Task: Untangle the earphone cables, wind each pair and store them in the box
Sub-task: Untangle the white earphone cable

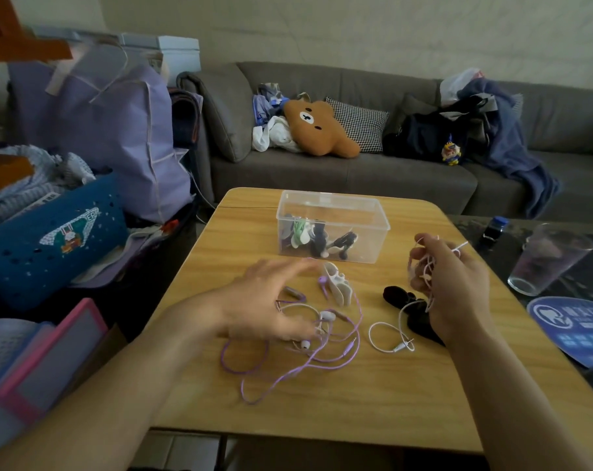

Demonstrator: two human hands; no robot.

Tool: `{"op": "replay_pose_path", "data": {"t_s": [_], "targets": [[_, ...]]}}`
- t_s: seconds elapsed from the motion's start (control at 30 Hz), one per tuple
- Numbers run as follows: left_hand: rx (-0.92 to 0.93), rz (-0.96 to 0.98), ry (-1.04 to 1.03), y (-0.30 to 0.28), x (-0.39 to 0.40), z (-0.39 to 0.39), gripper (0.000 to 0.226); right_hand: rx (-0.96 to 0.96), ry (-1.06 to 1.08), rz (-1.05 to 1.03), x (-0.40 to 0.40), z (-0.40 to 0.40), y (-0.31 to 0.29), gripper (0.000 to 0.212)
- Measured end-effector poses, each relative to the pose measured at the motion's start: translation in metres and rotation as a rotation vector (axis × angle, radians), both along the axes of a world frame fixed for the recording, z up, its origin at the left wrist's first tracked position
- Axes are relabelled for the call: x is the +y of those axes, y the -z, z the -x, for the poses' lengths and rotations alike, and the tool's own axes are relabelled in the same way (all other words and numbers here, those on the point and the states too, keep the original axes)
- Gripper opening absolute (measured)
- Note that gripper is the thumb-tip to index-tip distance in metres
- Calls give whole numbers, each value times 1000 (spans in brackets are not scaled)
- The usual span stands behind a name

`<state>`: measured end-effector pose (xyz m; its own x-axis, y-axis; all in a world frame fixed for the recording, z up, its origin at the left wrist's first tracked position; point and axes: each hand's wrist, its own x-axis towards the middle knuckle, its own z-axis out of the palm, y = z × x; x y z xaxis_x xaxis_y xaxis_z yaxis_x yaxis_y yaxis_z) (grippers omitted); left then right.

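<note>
My right hand (448, 277) grips a wound bundle of white earphone cable (422, 271); its loose end with the plug (402, 346) trails in a loop onto the wooden table (339, 409). My left hand (268, 300) hovers with fingers spread over a tangle of purple and white earphones (322, 355), fingertips near a white earbud. A clear plastic box (332, 227) at the far middle of the table holds several wound earphone bundles. White cable winders (337, 283) stand between the box and the tangle.
A black pouch (398, 295) lies by my right hand. An empty glass (550, 260) and a small bottle (493, 229) stand on a dark table to the right. A grey sofa (356, 171) is behind; a blue basket (50, 243) and bags crowd the left.
</note>
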<state>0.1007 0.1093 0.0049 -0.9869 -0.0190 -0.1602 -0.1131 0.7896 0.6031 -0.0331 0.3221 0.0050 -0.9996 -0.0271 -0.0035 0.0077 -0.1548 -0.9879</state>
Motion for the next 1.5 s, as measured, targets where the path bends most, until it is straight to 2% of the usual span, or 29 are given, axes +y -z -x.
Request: {"op": "replay_pose_path", "data": {"t_s": [0.1,0.17,0.2,0.23,0.33,0.43,0.47,0.53,0.6,0.63,0.73,0.87,0.93,1.0,1.07,1.13,1.17,1.2,1.27,1.33,1.4,1.47,1.5], "targets": [[-118,240,99,10,28,-1,121,61,-84,-12,-2,-6,-4,18],[-156,366,118,18,35,2,125,128,-125,17,-4,-10,-4,19],[-149,415,122,21,33,3,120,172,-123,29,-5,-11,-4,20],[-119,432,115,24,29,6,106,209,-105,38,-3,-12,-4,21],[47,420,60,27,12,18,42,211,-21,68,2,-10,-5,20],[88,390,43,26,3,25,8,140,20,67,7,-6,-1,18],[116,312,22,22,1,24,9,120,29,70,7,-5,1,18],[180,92,-59,11,-7,24,28,97,51,82,10,-2,3,18],[338,-89,-158,-1,-21,23,34,94,62,99,11,-1,2,17],[447,-115,-214,-5,-30,26,35,96,64,108,12,0,2,16],[656,-28,-435,-7,-57,35,42,95,72,95,11,-2,0,14],[726,51,-696,12,-77,51,61,90,60,76,3,-4,1,14],[767,32,-754,26,-63,58,55,84,32,66,-3,-6,3,14],[708,-3,-754,42,-47,68,35,83,6,28,-10,-8,7,14],[508,129,-688,57,-38,81,23,105,-27,-9,-14,-10,10,13],[212,360,-594,62,-38,84,29,124,-81,-41,-17,-12,13,14],[120,397,-562,59,-42,84,34,136,-118,-54,-18,-13,13,13],[77,381,-541,55,-48,82,39,149,-155,-73,-19,-15,14,13],[75,211,-536,41,-62,73,55,190,-214,-136,-21,-20,15,13],[194,43,-701,23,-70,58,67,221,-268,-195,-25,-26,15,14],[448,89,-866,11,-66,39,56,250,-333,-240,-29,-33,14,14],[719,37,-744,7,-45,22,27,312,-438,-273,-32,-40,14,16],[729,-99,-605,5,-29,14,23,342,-497,-285,-34,-44,14,17]]}}
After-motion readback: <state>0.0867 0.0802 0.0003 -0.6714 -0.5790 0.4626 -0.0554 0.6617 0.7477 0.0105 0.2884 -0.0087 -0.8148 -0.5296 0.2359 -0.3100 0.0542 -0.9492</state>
